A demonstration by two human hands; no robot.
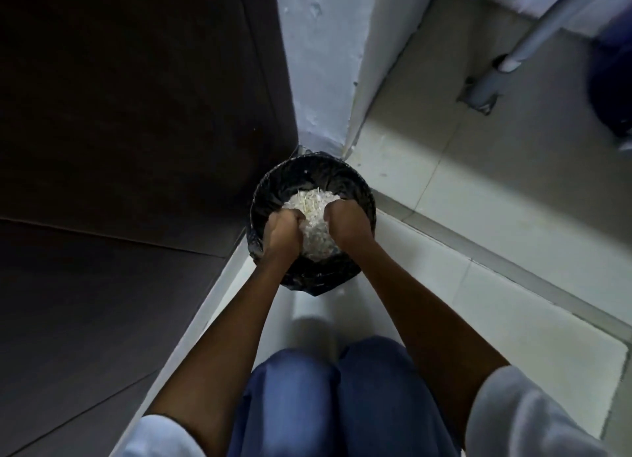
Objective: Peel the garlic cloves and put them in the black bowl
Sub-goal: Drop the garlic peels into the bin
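Garlic skins (315, 239) sit gripped by the curled left hand (282, 232) and right hand (347, 222), above the black-lined bin (297, 171).

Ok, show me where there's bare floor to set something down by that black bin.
Bare pale tiles lie right of the black-lined bin, up to the grey pole. Crowded: the bin mouth, where left hand and right hand grip white scraps; dark panel hems its left.

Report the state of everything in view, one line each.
black bin: upright on the floor, bag-lined, open
white peels: loose heap between both hands
left hand: curled round white peels, over black bin
right hand: curled round white peels, over black bin
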